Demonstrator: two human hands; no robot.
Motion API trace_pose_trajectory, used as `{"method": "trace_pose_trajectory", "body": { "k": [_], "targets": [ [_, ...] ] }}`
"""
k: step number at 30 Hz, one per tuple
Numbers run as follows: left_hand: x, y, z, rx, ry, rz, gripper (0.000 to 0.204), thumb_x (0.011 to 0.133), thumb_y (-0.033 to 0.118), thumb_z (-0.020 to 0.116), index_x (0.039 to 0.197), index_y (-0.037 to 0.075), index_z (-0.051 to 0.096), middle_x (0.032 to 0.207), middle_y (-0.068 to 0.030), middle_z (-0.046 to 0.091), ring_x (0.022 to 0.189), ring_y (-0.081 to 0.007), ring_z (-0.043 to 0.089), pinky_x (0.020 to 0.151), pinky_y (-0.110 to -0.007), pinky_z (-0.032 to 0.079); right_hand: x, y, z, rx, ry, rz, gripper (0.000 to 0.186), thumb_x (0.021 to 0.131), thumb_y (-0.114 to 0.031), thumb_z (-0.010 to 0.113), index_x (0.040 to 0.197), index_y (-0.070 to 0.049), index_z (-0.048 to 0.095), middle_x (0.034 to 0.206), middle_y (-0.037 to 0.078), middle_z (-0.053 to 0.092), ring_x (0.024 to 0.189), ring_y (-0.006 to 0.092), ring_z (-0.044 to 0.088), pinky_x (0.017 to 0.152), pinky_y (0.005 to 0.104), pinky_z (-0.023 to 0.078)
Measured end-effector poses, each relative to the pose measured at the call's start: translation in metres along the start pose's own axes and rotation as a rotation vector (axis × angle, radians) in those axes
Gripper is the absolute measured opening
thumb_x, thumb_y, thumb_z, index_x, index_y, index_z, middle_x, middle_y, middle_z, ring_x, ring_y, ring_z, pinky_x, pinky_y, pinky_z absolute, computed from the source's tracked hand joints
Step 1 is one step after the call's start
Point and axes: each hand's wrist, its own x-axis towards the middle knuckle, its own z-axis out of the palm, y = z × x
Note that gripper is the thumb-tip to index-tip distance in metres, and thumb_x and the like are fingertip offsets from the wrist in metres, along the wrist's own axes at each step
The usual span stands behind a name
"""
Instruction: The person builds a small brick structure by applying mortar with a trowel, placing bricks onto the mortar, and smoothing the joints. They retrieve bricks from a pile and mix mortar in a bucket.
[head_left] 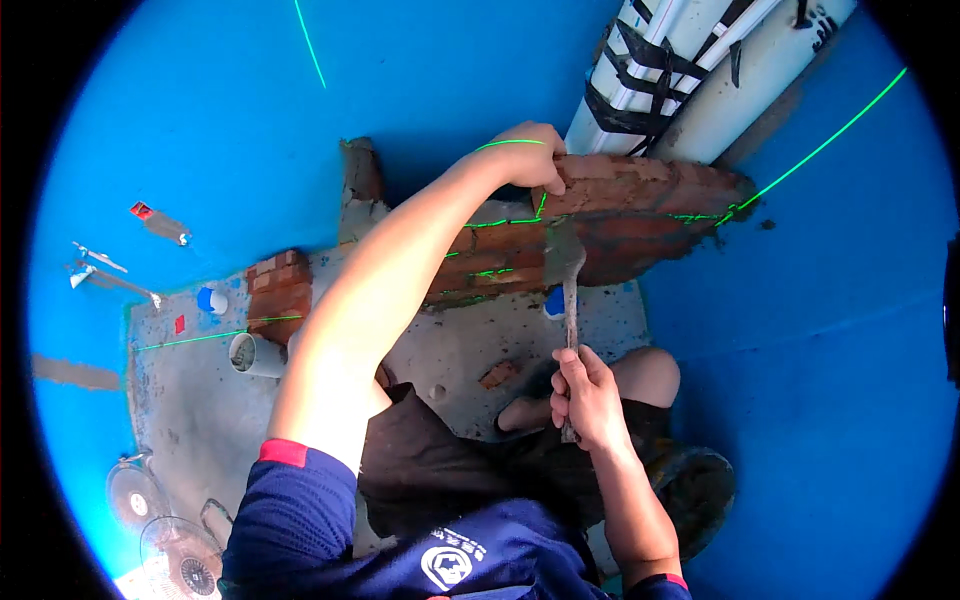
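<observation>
Red brick makes up the low wall (640,235) that crosses the far side of the floor (440,350), its right end meeting a blue painted wall (820,290). The person's left hand (535,155) is at the top edge, at the left end of the upper row, with its fingers bent down over the brick; whether they grip it or only rest there cannot be told. The right hand (588,398) is closed around the handle of a trowel (571,310), which points away from the person. The trowel's grey, coated blade overlaps the front face of the brick wall, just below the left hand; contact with the bricks cannot be made out.

White pipes (655,75) bound with black tape stand behind the brick wall's top edge, toward its right end. Thin green lines of light run over the bricks, the blue wall and the left wrist. Nearer the person, a broken brick piece (499,375) lies on the floor. A short pipe (257,357) sits toward the floor's left side, and two fans (180,560) stand at its near left corner.
</observation>
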Motion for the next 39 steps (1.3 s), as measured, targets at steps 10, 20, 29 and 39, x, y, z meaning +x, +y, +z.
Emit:
{"method": "trace_pose_trajectory", "body": {
  "k": [10,20,29,39],
  "targets": [
    [0.0,0.005,-0.002,0.08,0.012,-0.001,0.043,0.065,0.027,0.082,0.101,0.007,0.071,0.098,-0.0141,0.069,0.093,-0.0316,0.065,0.08,-0.04,0.052,-0.003,-0.008,0.0,-0.031,-0.018,0.004,0.03,0.1,-0.031,0.048,0.106,-0.002,0.051,0.07,0.001,0.044,0.049,0.0076,0.041,0.043,0.0248,0.038],
    [0.003,0.011,-0.005,0.034,-0.081,-0.007,0.05,0.065,0.025,0.081,0.109,0.006,0.069,0.099,-0.0188,0.068,0.093,-0.0342,0.064,0.08,-0.042,0.05,-0.02,-0.004,0.005,0.057,-0.202,0.076,0.031,0.1,-0.029,0.049,0.113,-0.001,0.051,0.07,0.001,0.044,0.046,0.0081,0.038,0.042,0.0236,0.035],
    [-0.027,-0.004,-0.002,-0.071,0.266,0.052,0.061,0.072,0.027,0.078,0.123,0.0,0.058,0.115,-0.0181,0.064,0.106,-0.0295,0.062,0.09,-0.038,0.05,-0.028,-0.005,-0.03,0.115,-0.013,-0.035,0.031,0.099,-0.03,0.048,0.112,-0.001,0.052,0.069,0.0,0.044,0.046,0.0087,0.04,0.041,0.0234,0.035],
    [-0.178,-0.017,0.079,-0.326,0.083,0.097,0.034,0.08,0.02,0.07,0.108,0.003,0.063,0.087,-0.0157,0.067,0.082,-0.029,0.066,0.073,-0.039,0.052,0.0,-0.045,-0.052,0.053,-0.002,0.075,0.026,0.097,-0.026,0.05,0.108,-0.003,0.054,0.07,0.001,0.046,0.049,0.0078,0.041,0.043,0.0245,0.037]
  ]
}}
